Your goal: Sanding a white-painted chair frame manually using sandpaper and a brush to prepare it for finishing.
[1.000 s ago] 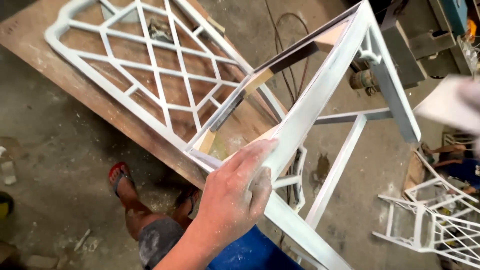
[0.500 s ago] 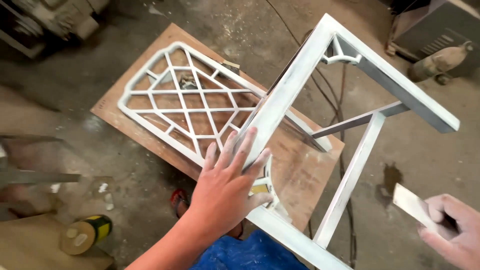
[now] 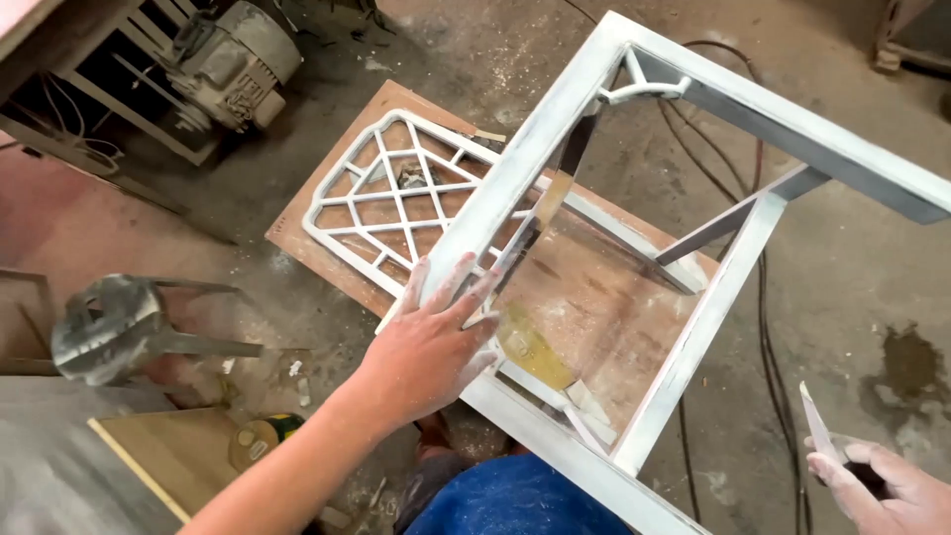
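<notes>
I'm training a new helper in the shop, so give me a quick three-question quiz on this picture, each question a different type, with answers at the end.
1. True or false: the left hand lies flat on the white metal frame.
2. What does the right hand hold? A) a flat scraper blade B) a hammer C) a paint roller
3. Fill in: the white lattice panel lies on a ____ board.

Key: 1 true; 2 A; 3 wooden.

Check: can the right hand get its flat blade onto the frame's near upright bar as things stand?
Probably yes. The right hand holds the flat blade just beside the upright bar, with only open floor between them. The left hand presses the metal frame on its far side.
</notes>
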